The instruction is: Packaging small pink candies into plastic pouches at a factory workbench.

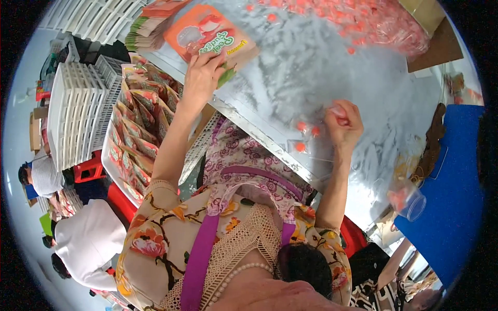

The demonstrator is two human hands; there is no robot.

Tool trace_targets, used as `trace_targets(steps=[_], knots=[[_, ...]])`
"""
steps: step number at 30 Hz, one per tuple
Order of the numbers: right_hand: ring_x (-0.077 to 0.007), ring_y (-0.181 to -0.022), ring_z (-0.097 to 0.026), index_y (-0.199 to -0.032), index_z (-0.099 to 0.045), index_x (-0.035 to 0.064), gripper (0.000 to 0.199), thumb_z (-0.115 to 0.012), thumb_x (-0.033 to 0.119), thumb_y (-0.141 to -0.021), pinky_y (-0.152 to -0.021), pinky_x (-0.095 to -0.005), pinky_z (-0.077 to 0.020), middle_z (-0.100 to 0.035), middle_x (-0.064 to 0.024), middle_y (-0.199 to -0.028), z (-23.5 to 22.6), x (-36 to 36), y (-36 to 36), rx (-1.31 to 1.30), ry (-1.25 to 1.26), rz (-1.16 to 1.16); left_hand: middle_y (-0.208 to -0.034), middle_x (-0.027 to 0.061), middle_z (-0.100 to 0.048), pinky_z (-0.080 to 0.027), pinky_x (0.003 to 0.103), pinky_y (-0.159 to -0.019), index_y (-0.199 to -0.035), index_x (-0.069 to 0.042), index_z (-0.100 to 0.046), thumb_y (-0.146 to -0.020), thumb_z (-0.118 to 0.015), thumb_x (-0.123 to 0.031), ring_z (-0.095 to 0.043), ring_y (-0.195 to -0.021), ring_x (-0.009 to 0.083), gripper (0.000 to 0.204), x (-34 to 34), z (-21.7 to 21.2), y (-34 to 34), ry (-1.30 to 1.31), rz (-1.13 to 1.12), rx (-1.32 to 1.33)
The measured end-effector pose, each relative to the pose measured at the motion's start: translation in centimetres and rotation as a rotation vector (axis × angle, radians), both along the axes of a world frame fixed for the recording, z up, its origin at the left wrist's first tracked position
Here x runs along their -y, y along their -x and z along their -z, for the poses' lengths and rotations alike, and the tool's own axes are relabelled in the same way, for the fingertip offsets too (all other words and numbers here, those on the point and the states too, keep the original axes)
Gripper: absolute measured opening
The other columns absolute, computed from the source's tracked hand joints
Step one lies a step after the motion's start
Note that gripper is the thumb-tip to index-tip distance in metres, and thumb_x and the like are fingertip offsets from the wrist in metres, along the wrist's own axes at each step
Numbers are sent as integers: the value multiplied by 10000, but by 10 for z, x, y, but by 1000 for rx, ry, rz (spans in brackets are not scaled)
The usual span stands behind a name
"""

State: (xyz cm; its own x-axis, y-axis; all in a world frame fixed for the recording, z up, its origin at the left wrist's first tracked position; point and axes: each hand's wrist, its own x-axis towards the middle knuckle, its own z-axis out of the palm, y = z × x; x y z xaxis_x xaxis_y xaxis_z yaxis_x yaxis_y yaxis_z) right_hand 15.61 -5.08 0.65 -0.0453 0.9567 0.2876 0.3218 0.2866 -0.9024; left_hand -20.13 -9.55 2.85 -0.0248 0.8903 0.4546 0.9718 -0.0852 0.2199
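Apart, hands (201,78) inside table edge (254,132), bare tabletop (282,78) between

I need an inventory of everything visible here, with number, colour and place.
Worktable: one, silvery grey, centre
Printed pouch: one, orange, upper left of worktable
Pouch stack: one, orange-green, beside printed pouch
Small packets: about three, clear-red, worktable's near edge
Packet heap: one, red, worktable's far side
Cardboard box: one, brown, upper right
Standing pouches: many, red-cream, in white crate, left
Crate stacks: at least two, white, left and upper left
Plastic container: one, clear, right
Panel: one, blue, right
Co-workers: at least three, varied clothes, left and lower right
Apron: one, purple-patterned, on person
Blouse: one, cream-floral, on person
Left hand: one, bare, on printed pouch
Right hand: one, bare, over worktable, fingers around clear packet
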Motion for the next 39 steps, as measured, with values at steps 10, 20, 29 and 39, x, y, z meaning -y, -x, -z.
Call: trace_targets(steps=[10,20,29,39], knots=[[-39,-676,-506,-1052,-652,14,272,-695,17,-784,-579,-172,-384,-594,28,-852,-42,-16,24,-355,242,-120,-659,136,-641,-462,334,-525,-790,-43,-709,-773,-749,-286,-591,-534,206,247,-27,-9,31,456,-302,618],[-73,-713,-561,-1025,-661,-1,274,-712,25,-757,-618,-205,-443,-637,-6,-885,-49,-22,137,-549,440,-444,-782,170,-658,-517,415,-653,-912,-47,-625,-766,-673,-162,-659,-726,316,192,-19,0,17,289,-71,344],[-74,-719,-576,-1014,-664,-7,283,-734,25,-742,-631,-210,-458,-644,-13,-871,-58,-19,171,-606,550,-489,-820,214,-654,-527,446,-685,-994,-31,-643,-767,-606,-103,-649,-770,391,241,-26,3,10,131,-50,274],[-74,-812,-592,-1011,-678,7,266,-741,22,-753,-734,-224,-487,-667,-22,-917,-48,-15,189,-591,463,-531,-784,230,-655,-514,473,-709,-867,-29,-689,-666,-698,-137,-642,-801,395,228,-23,-27,-21,274,-23,426]])
